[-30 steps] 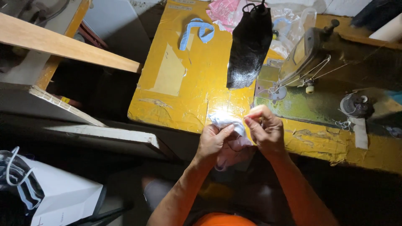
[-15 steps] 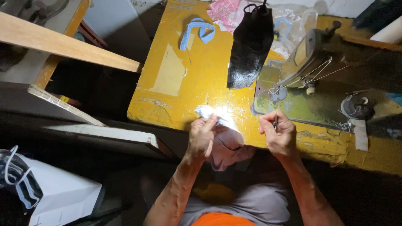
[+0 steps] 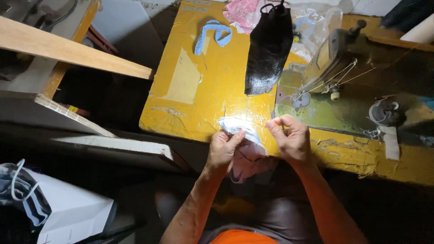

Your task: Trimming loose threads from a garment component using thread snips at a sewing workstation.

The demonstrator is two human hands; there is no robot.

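Fingers (image 3: 236, 137) of left hand (image 3: 222, 151) clamped on pale cloth (image 3: 244, 135), right hand (image 3: 291, 138) fingers pinched together

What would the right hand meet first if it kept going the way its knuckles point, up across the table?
Probably the sewing machine: the right hand sits just below its grey-green base plate, with only bare yellow table between. Height is hard to judge from above.

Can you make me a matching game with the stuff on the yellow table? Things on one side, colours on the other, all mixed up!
Things:
1. Bag lying in the middle of the table
2. Strap near the far edge
3. Cloth at the far edge
4. Small cloth piece held in the left hand

Colours:
A. pink
B. white
C. black
D. light blue

Pairs: 1-C, 2-D, 3-A, 4-B
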